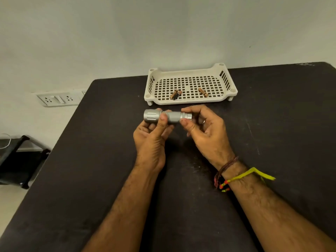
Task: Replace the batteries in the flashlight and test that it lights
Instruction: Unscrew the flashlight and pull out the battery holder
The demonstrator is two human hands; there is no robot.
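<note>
Silver metal cylindrical flashlight held level above the black worktop, just in front of the tray, wide ribbed head pointing to the person's left, narrow tail cap to the right.

Left hand: closed around the flashlight at the junction of head and barrel, thumb on the near side, fingers wrapped underneath.

Right hand: thumb and forefinger pinched on the tail end of the flashlight, at the ringed section by the cap; remaining fingers curled loosely. A ring shows on one finger. Wrist carries a dark thread band, a beaded cord and a yellow thread with a loose end trailing off to the right.

Cream perforated plastic tray stands on short feet at the far edge of the worktop, against the pale wall. Inside it: two copper-and-black cylindrical batteries lying touching each other near the front left, and a further copper-coloured battery item lying apart, right of centre; possibly two end to end, resolution too low to decide.

White wall socket plate visible left of the worktop. Dark stand on the floor at far left.
</note>
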